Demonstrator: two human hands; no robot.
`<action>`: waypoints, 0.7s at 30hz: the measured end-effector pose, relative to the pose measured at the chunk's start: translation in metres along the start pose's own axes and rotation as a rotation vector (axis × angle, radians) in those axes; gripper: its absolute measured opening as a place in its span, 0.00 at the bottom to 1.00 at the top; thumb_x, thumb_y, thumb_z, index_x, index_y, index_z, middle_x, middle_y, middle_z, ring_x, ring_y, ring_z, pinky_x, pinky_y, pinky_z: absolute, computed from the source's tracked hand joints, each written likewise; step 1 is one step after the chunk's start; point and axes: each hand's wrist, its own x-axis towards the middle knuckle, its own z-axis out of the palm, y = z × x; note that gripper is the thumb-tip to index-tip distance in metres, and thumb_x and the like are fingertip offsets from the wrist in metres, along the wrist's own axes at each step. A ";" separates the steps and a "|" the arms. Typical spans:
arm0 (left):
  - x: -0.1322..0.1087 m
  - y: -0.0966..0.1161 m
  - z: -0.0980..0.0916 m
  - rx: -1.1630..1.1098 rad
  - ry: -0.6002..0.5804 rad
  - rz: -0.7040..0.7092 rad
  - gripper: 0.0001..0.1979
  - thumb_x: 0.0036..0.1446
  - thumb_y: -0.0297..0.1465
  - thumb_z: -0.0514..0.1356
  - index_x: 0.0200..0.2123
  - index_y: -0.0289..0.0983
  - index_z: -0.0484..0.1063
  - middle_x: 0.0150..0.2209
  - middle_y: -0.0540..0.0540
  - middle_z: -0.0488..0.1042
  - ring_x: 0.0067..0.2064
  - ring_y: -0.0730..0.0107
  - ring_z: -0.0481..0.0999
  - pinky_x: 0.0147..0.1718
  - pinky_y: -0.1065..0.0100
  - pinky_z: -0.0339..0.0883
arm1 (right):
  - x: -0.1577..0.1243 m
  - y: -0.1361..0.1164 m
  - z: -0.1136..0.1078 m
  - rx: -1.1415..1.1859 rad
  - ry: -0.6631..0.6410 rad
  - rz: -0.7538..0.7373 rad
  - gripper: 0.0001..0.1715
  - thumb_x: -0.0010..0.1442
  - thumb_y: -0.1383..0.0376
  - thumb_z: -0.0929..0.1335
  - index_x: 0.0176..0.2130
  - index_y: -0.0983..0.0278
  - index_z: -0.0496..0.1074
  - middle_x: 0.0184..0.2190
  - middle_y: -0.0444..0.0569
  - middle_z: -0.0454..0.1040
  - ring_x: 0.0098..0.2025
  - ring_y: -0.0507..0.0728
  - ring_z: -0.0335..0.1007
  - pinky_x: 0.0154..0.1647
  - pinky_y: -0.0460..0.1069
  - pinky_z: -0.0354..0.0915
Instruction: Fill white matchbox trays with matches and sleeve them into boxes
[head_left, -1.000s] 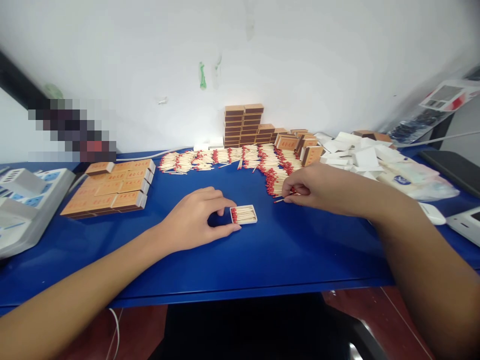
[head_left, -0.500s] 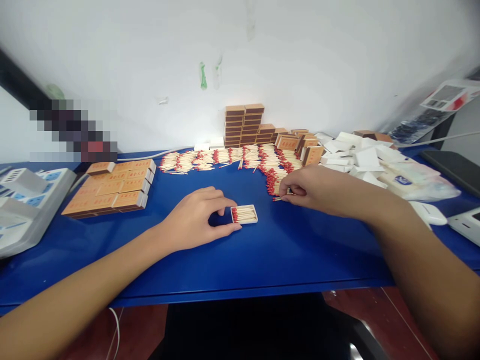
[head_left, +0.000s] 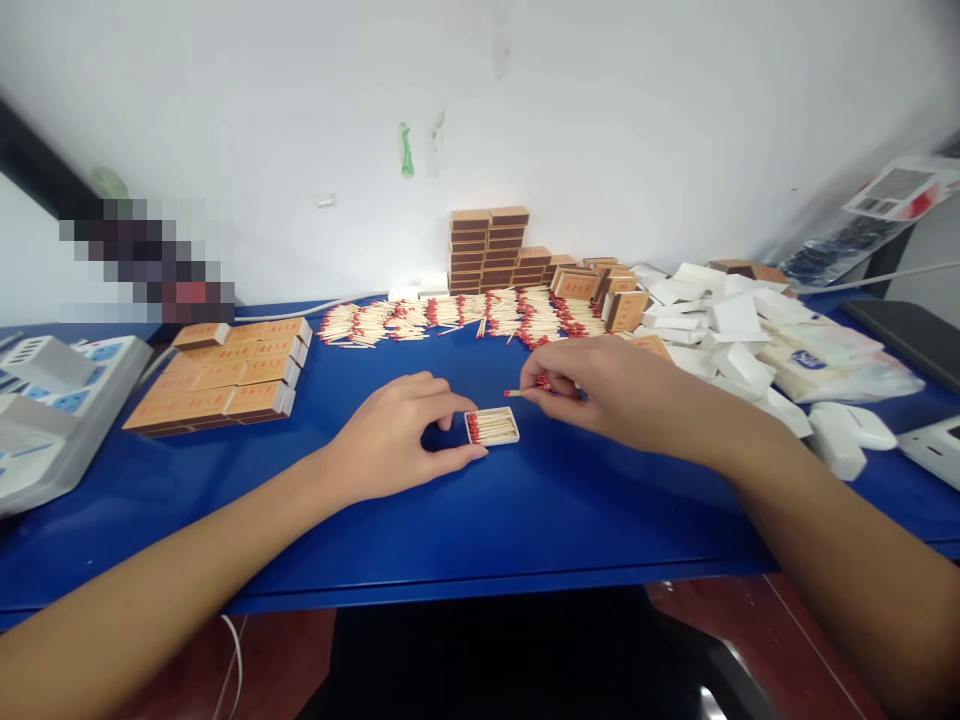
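My left hand (head_left: 409,435) grips the left end of a small white matchbox tray (head_left: 516,437) between thumb and index finger. The tray lies flat on the blue table (head_left: 420,530), with several red-tipped matches (head_left: 491,426) side by side in it, heads to the left. Just above and right of the tray, my right hand (head_left: 577,385) pinches a match (head_left: 514,393) between thumb and forefinger, its red head pointing left. Behind that hand spreads a long heap of loose matches (head_left: 409,318), partly hidden by it.
Closed matchboxes (head_left: 232,370) form a block at the left, beside a white power strip (head_left: 90,400). More boxes (head_left: 487,250) are stacked against the wall. Empty white trays (head_left: 735,315) pile up at the right, near a plastic tissue pack (head_left: 832,365) and a white charger (head_left: 836,440).
My right hand has moved left from the match heap toward the tray, carrying a match. My left hand stays at the tray, which has shifted very slightly right.
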 end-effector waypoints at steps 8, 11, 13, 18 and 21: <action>0.001 0.000 0.003 0.011 0.019 -0.007 0.15 0.66 0.42 0.71 0.48 0.38 0.82 0.34 0.50 0.75 0.37 0.66 0.74 0.40 0.64 0.68 | -0.002 -0.022 0.017 0.111 -0.061 -0.084 0.06 0.71 0.65 0.67 0.41 0.61 0.74 0.34 0.46 0.78 0.31 0.55 0.67 0.34 0.50 0.56; 0.001 -0.001 0.003 0.011 0.015 0.000 0.14 0.66 0.42 0.71 0.47 0.38 0.82 0.33 0.50 0.75 0.37 0.66 0.73 0.40 0.64 0.67 | -0.002 -0.025 0.021 0.126 -0.071 -0.092 0.05 0.71 0.66 0.67 0.41 0.61 0.73 0.36 0.46 0.79 0.33 0.55 0.70 0.35 0.50 0.57; 0.000 -0.001 0.002 0.013 0.017 0.008 0.14 0.66 0.41 0.71 0.47 0.37 0.82 0.33 0.50 0.75 0.37 0.66 0.73 0.40 0.64 0.67 | -0.003 -0.025 0.021 0.127 -0.085 -0.096 0.06 0.72 0.66 0.66 0.40 0.60 0.73 0.38 0.47 0.79 0.34 0.55 0.71 0.35 0.50 0.58; 0.000 -0.001 0.002 0.002 0.018 0.005 0.14 0.66 0.41 0.71 0.48 0.38 0.82 0.33 0.50 0.75 0.37 0.66 0.74 0.41 0.64 0.68 | -0.004 -0.024 0.016 0.116 -0.065 -0.071 0.05 0.71 0.65 0.67 0.40 0.60 0.74 0.36 0.46 0.79 0.35 0.56 0.72 0.35 0.51 0.57; 0.000 -0.001 0.002 -0.003 0.018 0.006 0.14 0.66 0.41 0.71 0.48 0.38 0.82 0.33 0.50 0.75 0.37 0.66 0.75 0.41 0.64 0.69 | -0.003 -0.022 0.014 0.107 -0.093 -0.047 0.08 0.72 0.63 0.67 0.38 0.60 0.73 0.36 0.47 0.79 0.36 0.57 0.72 0.36 0.51 0.59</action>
